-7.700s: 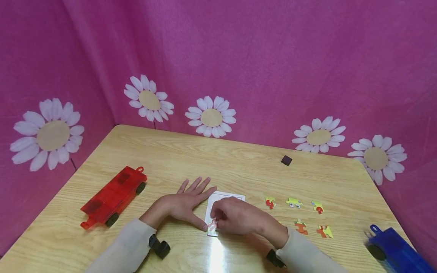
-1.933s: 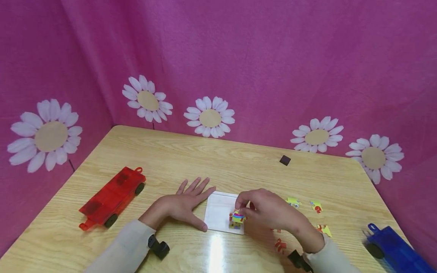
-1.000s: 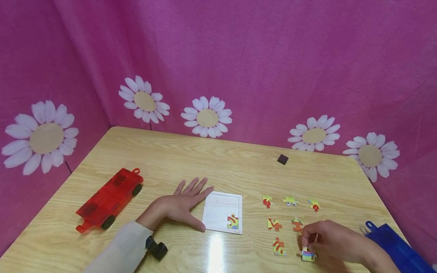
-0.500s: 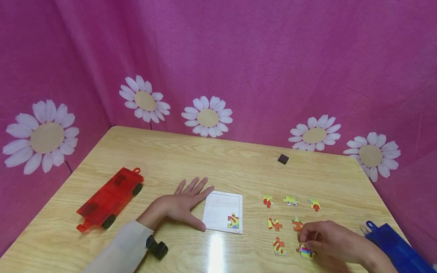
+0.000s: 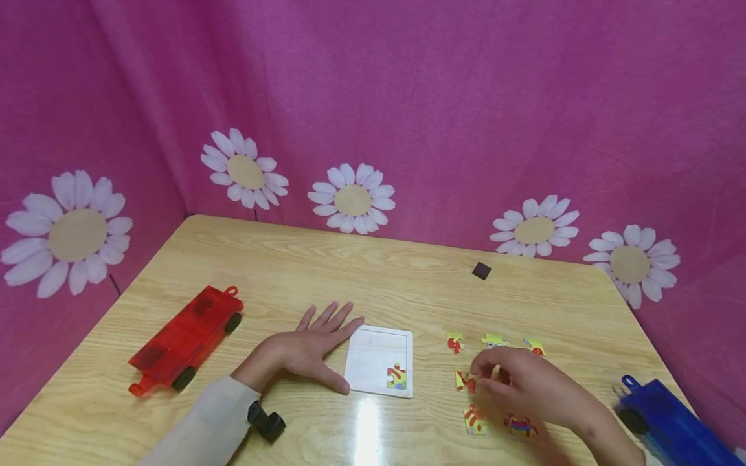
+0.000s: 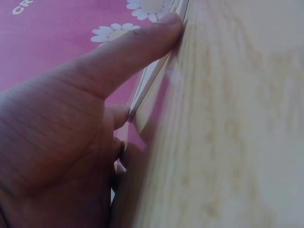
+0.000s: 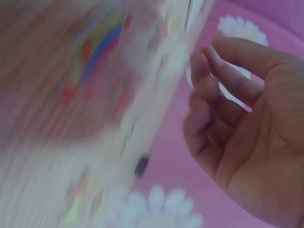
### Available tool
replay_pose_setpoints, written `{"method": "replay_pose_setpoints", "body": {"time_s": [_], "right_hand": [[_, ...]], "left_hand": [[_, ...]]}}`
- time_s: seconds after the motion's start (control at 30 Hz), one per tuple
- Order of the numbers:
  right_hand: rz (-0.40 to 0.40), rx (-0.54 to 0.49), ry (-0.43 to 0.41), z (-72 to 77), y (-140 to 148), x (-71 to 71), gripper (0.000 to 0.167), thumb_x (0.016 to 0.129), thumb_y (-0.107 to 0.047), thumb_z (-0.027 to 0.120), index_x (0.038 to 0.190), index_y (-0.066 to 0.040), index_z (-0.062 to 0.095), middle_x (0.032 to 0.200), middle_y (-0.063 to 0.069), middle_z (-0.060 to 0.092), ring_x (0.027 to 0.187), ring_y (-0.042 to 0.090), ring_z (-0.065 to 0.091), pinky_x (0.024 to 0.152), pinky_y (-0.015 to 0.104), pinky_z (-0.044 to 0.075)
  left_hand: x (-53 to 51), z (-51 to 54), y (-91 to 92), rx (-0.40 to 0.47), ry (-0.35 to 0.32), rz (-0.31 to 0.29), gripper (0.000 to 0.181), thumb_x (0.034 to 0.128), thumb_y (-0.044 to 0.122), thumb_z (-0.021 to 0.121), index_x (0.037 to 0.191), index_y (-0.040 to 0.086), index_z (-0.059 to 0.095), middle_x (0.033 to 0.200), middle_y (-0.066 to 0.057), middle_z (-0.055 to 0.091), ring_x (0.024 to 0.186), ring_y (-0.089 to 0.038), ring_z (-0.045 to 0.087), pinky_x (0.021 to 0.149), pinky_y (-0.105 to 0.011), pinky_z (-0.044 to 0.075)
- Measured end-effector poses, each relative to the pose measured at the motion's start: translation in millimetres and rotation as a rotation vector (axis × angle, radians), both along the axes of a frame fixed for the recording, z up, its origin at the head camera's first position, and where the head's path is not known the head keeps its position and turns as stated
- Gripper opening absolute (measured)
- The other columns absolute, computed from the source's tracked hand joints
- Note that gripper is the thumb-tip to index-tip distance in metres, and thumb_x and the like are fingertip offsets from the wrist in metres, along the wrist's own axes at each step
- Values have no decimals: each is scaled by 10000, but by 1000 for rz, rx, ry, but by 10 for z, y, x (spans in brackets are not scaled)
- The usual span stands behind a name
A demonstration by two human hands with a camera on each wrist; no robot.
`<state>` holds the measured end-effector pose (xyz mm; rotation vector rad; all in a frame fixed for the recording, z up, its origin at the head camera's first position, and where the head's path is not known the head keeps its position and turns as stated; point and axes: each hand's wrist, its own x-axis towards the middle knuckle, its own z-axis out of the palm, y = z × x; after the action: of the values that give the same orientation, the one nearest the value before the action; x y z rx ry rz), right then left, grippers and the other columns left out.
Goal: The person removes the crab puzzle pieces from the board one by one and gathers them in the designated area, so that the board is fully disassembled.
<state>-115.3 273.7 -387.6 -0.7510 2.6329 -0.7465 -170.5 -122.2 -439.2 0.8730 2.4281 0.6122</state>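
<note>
My left hand (image 5: 311,353) lies flat with spread fingers; its thumb and index finger touch the left edge of a white puzzle tray (image 5: 373,356). One red-and-yellow jigsaw piece (image 5: 397,377) sits in the tray's lower right corner. Loosely bent, my right hand (image 5: 527,388) hovers over the loose pieces, fingertips beside an orange-and-yellow piece (image 5: 462,380). In the right wrist view nothing shows between its thumb and fingers. A rainbow-striped piece (image 5: 520,425) lies on the table under that hand, and a red-striped piece (image 5: 474,421) lies left of it. The hand hides part of the group.
Along the back row are further pieces, one red (image 5: 454,343) and one yellow (image 5: 494,340). A red toy car (image 5: 186,340) stands left, a blue one (image 5: 676,414) right. A dark square (image 5: 481,270) lies near the table's back edge.
My right hand carried the rainbow piece from over the tray to the table at right, let go of it, then moved left and away from me. The left hand stayed on the tray's edge.
</note>
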Motion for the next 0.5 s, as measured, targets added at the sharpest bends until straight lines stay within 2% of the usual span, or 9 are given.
{"method": "replay_pose_setpoints", "body": {"time_s": [0.17, 0.3, 0.4, 0.5], "right_hand": [[73, 52, 163, -63, -419, -75, 104, 950, -179, 752, 1044, -203, 714, 905, -177, 610, 774, 19, 563, 683, 276, 510], [149, 118, 232, -117, -679, -125, 196, 930, -248, 778, 1105, -179, 724, 968, -122, 614, 783, 32, 551, 709, 311, 522], [173, 138, 265, -162, -834, -159, 248, 911, -323, 797, 1106, -184, 734, 988, -94, 611, 760, 38, 531, 685, 312, 516], [164, 149, 248, -203, -943, -185, 295, 890, -382, 816, 1101, -191, 737, 984, -90, 606, 755, 39, 530, 668, 297, 513]], "left_hand": [[-12, -9, 3, 6, -5, -4, 1175, 802, 658, 780, 1676, 248, 110, 1718, -34, -115, 1545, -255, -175, 1175, -539, -182], [-17, -21, 12, 9, -1, -8, 1173, 803, 666, 774, 1676, 249, 111, 1718, -31, -112, 1545, -252, -174, 1175, -541, -182], [-16, -22, 10, 8, 4, -7, 1169, 805, 667, 773, 1676, 251, 113, 1719, -32, -105, 1546, -252, -170, 1176, -537, -180], [-8, -17, 0, 6, 4, -7, 1166, 808, 663, 773, 1676, 252, 113, 1719, -38, -105, 1545, -257, -169, 1176, -537, -178]]}}
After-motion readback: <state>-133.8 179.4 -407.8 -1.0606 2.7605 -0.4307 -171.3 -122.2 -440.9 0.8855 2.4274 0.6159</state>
